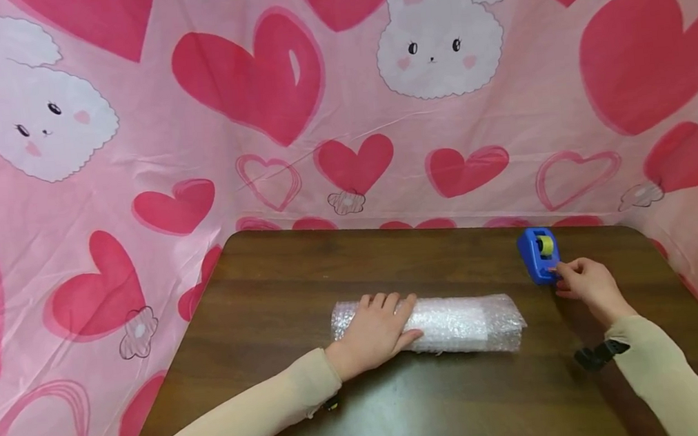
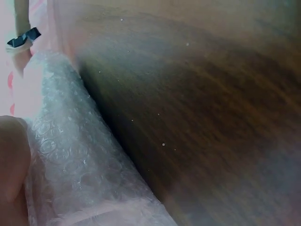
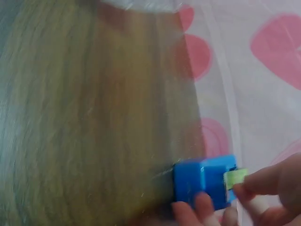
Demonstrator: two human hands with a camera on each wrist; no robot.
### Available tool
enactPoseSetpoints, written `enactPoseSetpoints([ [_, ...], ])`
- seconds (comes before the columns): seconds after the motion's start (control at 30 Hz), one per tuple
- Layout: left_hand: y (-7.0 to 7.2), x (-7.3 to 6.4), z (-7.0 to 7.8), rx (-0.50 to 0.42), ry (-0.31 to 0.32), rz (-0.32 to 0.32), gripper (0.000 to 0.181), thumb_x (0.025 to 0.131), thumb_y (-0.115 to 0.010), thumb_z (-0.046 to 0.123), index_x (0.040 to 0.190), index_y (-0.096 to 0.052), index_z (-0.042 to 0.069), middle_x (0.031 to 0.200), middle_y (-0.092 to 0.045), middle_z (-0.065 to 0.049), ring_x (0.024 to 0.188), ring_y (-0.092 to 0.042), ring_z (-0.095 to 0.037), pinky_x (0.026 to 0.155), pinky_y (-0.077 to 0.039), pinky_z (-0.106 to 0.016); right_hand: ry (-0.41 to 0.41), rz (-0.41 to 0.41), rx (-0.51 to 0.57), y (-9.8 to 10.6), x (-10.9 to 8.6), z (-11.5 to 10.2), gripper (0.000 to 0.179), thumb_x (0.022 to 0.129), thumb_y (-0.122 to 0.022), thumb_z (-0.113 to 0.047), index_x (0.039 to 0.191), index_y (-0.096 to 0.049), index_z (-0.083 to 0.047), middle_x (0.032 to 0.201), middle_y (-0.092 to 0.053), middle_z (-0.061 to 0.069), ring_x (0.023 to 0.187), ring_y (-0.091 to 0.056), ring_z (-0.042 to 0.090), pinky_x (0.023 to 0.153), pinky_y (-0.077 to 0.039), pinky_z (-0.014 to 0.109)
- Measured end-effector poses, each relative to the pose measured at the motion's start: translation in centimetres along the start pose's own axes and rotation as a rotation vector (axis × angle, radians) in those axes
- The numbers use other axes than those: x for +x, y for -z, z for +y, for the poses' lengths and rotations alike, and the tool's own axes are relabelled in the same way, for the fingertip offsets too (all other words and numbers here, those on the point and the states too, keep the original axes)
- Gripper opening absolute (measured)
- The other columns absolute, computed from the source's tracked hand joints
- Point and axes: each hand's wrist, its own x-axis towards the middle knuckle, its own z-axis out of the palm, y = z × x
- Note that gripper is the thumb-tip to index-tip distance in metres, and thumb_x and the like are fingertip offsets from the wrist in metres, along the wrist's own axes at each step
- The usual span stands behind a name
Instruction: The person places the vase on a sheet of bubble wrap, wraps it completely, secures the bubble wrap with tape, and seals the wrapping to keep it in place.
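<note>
A roll of bubble wrap (image 1: 464, 319) lies crosswise on the brown table, its right end loosely flattened. My left hand (image 1: 374, 333) rests across its left part, fingers over the top and thumb along the near side. In the left wrist view the clear bubbles (image 2: 80, 146) stretch away beside that hand. At the back right stands a blue tape dispenser (image 1: 530, 261) with a yellow-cored tape roll (image 1: 547, 246). My right hand (image 1: 592, 287) is at its front end, thumb and forefinger pinching the tape there. In the right wrist view, other fingers (image 3: 204, 207) overlap the blue body.
The dark wood table (image 1: 279, 272) has rounded back corners. Behind and beside it hangs a pink cloth (image 1: 296, 181) printed with hearts and rabbits. A black strap (image 1: 600, 355) circles the right wrist over a cream sleeve.
</note>
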Motion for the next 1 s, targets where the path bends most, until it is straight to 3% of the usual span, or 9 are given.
enactPoseSetpoints([
  [0.17, -0.1, 0.0, 0.1, 0.003, 0.005, -0.007, 0.063, 0.107, -0.043, 0.059, 0.151, -0.051, 0.015, 0.13, -0.064, -0.008, 0.113, -0.065, -0.026, 0.093, -0.051, -0.047, -0.046, -0.086, 0.067, 0.2, -0.1, -0.1, 0.044, 0.114, -0.033, -0.023, 0.122, -0.04, 0.02, 0.104, -0.062, 0.019, 0.082, -0.067, 0.004, 0.078, -0.061, 0.028],
  [0.33, 0.1, 0.0, 0.1, -0.021, -0.001, -0.022, 0.063, 0.108, -0.041, 0.059, 0.151, -0.05, 0.015, 0.13, -0.064, -0.009, 0.114, -0.064, -0.026, 0.093, -0.051, -0.047, -0.024, -0.092, 0.16, 0.0, -0.6, 0.6, 0.042, 0.113, -0.038, -0.02, 0.12, -0.043, 0.021, 0.1, -0.065, 0.001, 0.084, -0.066, -0.001, 0.079, -0.058, 0.019],
  [0.53, 0.2, -0.1, -0.1, -0.009, -0.001, 0.005, 0.061, 0.107, -0.042, 0.059, 0.149, -0.052, 0.016, 0.128, -0.064, -0.008, 0.112, -0.065, -0.026, 0.092, -0.051, -0.047, 0.054, -0.218, 0.494, 0.6, -2.0, 1.4, 0.026, 0.112, -0.038, -0.011, 0.109, -0.053, 0.01, 0.107, -0.069, -0.015, 0.097, -0.07, 0.0, 0.084, -0.056, 0.019],
  [0.67, 0.0, -0.1, -0.2, -0.003, -0.001, 0.02, 0.06, 0.107, -0.044, 0.058, 0.148, -0.052, 0.015, 0.127, -0.065, -0.009, 0.111, -0.065, -0.026, 0.092, -0.051, -0.047, 0.175, -0.375, 0.737, 1.1, -2.5, 1.8, 0.04, 0.111, -0.027, -0.003, 0.099, -0.065, 0.003, 0.119, -0.071, -0.01, 0.108, -0.069, 0.003, 0.09, -0.056, 0.022],
  [0.73, 0.0, -0.1, -0.2, -0.003, 0.0, 0.015, 0.061, 0.107, -0.044, 0.059, 0.149, -0.052, 0.015, 0.127, -0.065, -0.009, 0.111, -0.065, -0.026, 0.092, -0.051, -0.047, 0.252, -0.444, 0.792, 1.1, -2.7, 2.2, 0.046, 0.11, -0.023, 0.0, 0.101, -0.068, 0.003, 0.125, -0.071, -0.008, 0.114, -0.067, 0.003, 0.094, -0.054, 0.022],
  [0.8, 0.0, -0.1, -0.2, -0.003, 0.001, 0.006, 0.062, 0.107, -0.043, 0.059, 0.149, -0.052, 0.015, 0.127, -0.064, -0.009, 0.112, -0.065, -0.026, 0.093, -0.051, -0.047, 0.309, -0.463, 0.786, 0.9, -3.0, 2.5, 0.043, 0.111, -0.023, 0.0, 0.1, -0.064, 0.006, 0.129, -0.069, -0.009, 0.117, -0.065, 0.002, 0.095, -0.053, 0.022],
  [0.83, 0.0, -0.1, -0.2, -0.005, 0.0, 0.003, 0.062, 0.107, -0.042, 0.059, 0.149, -0.052, 0.015, 0.128, -0.064, -0.009, 0.112, -0.065, -0.027, 0.093, -0.051, -0.047, 0.328, -0.45, 0.757, 0.9, -3.1, 2.7, 0.039, 0.112, -0.024, -0.001, 0.106, -0.062, 0.006, 0.13, -0.068, -0.011, 0.118, -0.065, 0.002, 0.095, -0.053, 0.021],
  [0.93, 0.0, -0.1, -0.1, -0.009, -0.002, 0.002, 0.062, 0.107, -0.042, 0.059, 0.149, -0.052, 0.015, 0.128, -0.064, -0.009, 0.112, -0.065, -0.027, 0.093, -0.051, -0.047, 0.345, -0.312, 0.581, 0.7, -3.7, 3.0, 0.02, 0.113, -0.034, -0.005, 0.123, -0.05, -0.001, 0.127, -0.065, -0.012, 0.113, -0.067, 0.001, 0.09, -0.055, 0.021],
  [1.0, 0.0, -0.1, -0.1, -0.013, -0.006, 0.009, 0.061, 0.107, -0.042, 0.058, 0.149, -0.053, 0.014, 0.128, -0.065, -0.01, 0.112, -0.065, -0.027, 0.093, -0.051, -0.048, 0.344, -0.185, 0.416, 0.7, -3.9, 2.9, 0.021, 0.112, -0.041, -0.008, 0.133, -0.04, -0.01, 0.122, -0.061, -0.012, 0.107, -0.067, 0.0, 0.085, -0.056, 0.02],
])
